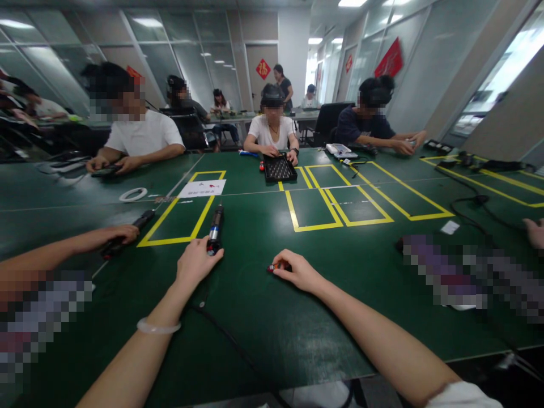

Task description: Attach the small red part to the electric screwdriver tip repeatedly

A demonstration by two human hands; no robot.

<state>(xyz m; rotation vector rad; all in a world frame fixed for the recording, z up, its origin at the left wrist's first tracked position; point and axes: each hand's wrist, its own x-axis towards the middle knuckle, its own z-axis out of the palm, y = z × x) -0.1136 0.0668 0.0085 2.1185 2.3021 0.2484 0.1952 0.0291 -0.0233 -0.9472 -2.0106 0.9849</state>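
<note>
My left hand (pixel 196 262) is closed around the rear end of a black electric screwdriver (pixel 215 224) with a silver-blue band. The screwdriver lies on the green table, its thin tip pointing away from me. To the right, my right hand (pixel 298 271) rests low over the tabletop, thumb and fingertips pinching a small red-and-black piece (pixel 272 267). Its exact kind is too small to make out, and the fingers partly cover it. A dark cable (pixel 229 337) runs across the table between my forearms.
Yellow tape outlines (pixel 318 229) mark the green table (pixel 255 300). A white paper sheet (pixel 203 188) and a white tape roll (pixel 133 195) lie left of centre. Opposite, a person handles a black tray (pixel 280 169). At left, another person's hand (pixel 125 233) touches a second screwdriver (pixel 144 219).
</note>
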